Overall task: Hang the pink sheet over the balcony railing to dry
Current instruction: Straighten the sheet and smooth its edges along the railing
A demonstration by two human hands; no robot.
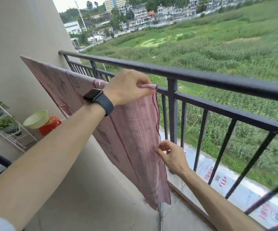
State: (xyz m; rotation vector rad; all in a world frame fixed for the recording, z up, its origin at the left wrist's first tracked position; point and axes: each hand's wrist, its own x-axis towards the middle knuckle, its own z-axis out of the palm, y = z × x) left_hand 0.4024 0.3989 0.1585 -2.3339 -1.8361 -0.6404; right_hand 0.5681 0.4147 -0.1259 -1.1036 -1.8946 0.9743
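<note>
Above, left hand (126, 87) pinches the pink sheet (131, 135); right hand (171, 157) pinches its edge.

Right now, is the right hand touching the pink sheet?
Touching. In the head view, the right hand pinches the pink sheet at its dark-stitched side edge between thumb and fingers; the left hand holds the top corner.

The pink sheet (131, 130) hides the railing (201, 76) bars behind it.

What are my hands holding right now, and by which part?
The pink sheet: the left hand pinches its top corner, and the right hand pinches its dark-stitched side edge lower down.
</note>
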